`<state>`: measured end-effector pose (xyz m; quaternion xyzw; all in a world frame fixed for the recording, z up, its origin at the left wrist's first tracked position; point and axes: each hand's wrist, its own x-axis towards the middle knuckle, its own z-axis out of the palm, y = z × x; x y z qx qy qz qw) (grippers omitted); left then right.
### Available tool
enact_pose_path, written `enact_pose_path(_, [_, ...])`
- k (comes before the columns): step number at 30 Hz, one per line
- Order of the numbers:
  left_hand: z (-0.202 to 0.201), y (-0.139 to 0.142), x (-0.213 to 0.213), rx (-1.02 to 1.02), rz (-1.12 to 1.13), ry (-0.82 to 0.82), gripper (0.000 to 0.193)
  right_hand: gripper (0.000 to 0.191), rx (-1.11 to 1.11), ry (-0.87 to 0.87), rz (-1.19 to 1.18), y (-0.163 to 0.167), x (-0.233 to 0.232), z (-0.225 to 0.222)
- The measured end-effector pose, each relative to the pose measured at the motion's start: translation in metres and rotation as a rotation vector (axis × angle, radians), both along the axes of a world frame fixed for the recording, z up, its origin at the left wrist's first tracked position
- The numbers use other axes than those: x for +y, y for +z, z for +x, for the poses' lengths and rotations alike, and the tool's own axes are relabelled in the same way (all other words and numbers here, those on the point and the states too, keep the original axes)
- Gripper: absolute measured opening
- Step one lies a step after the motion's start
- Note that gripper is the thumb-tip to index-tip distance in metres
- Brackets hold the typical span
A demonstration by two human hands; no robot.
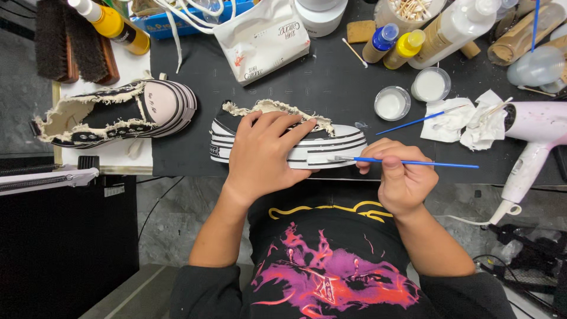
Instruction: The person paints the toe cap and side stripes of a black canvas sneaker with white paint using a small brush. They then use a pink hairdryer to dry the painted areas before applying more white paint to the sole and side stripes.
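Two shoes here: left of the black work mat (331, 82), a frayed black platform sneaker (118, 112) lies on its side; on the mat, a second black-and-white striped platform sneaker (342, 145) sits under the left hand (263, 156), fingers spread and pressing down. Right hand (398, 177) pinches one thin blue-handled brush (413, 162), bristles touching the sole. Two small white paint jars (392, 103) behind.

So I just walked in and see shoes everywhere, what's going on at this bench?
A person's left hand presses down on a black canvas sneaker with a thick white striped sole, lying on the black mat. The right hand holds a thin blue-handled brush, tip against the sole's edge. The matching sneaker lies to the left.
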<state>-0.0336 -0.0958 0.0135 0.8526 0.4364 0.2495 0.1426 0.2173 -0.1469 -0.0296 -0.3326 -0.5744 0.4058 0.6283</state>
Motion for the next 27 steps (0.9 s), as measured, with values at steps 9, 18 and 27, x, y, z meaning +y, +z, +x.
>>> enact_pose_path(9, [-0.002, -0.002, 0.002, -0.003, 0.006, -0.011, 0.080, 0.019, -0.094, -0.053, -0.027, -0.002, -0.001, 0.005])
enact_pose_path(18, [-0.004, 0.002, 0.005, -0.004, -0.006, -0.025, 0.080, 0.019, -0.087, -0.029, 0.003, -0.002, -0.001, 0.005])
enact_pose_path(27, [-0.006, 0.006, 0.004, -0.003, -0.023, -0.018, 0.076, 0.019, 0.012, -0.096, -0.022, -0.003, 0.002, 0.007])
